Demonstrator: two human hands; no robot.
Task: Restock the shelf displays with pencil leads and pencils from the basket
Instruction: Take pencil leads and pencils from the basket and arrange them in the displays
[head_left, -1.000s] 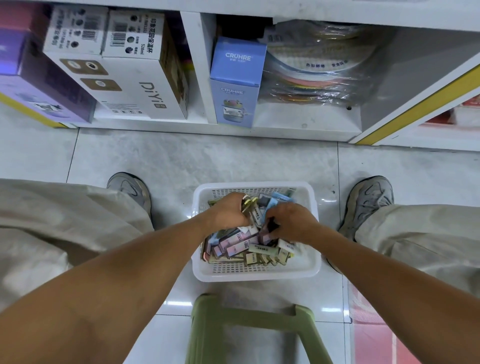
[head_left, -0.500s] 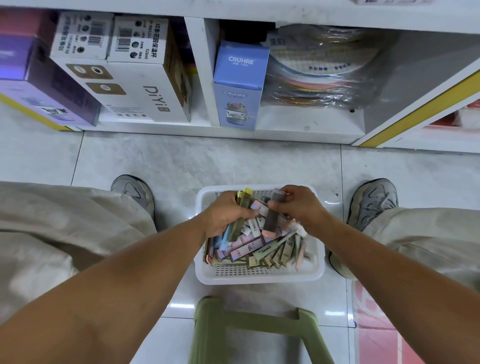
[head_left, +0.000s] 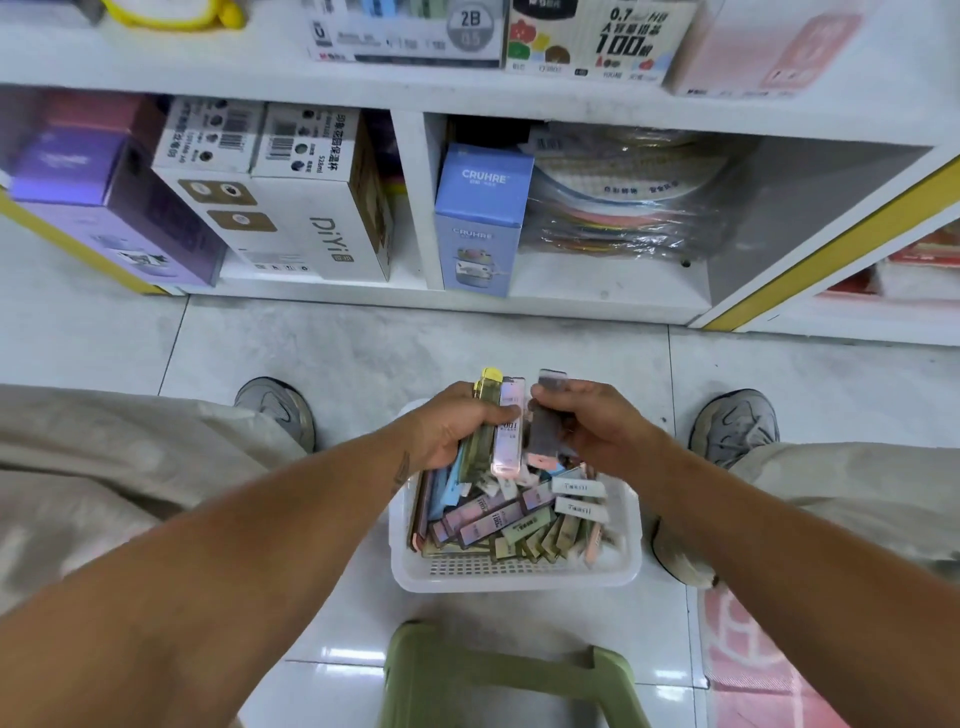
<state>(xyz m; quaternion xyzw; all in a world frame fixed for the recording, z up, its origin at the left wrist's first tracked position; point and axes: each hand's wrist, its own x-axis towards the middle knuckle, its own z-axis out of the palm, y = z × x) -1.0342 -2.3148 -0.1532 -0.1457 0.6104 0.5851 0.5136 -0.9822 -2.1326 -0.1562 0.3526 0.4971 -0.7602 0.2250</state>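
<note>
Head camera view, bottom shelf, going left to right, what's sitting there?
Purple box → two white boxes → blue box → plastic-wrapped stack of flat round items.

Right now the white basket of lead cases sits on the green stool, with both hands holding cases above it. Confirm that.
Not quite. The white basket sits on the tiled floor, beyond the green stool, not on it. The rest holds: the left hand grips a yellow-capped and a pink lead case, and the right hand holds a grey one, above the basket. The head view shows it.
</note>
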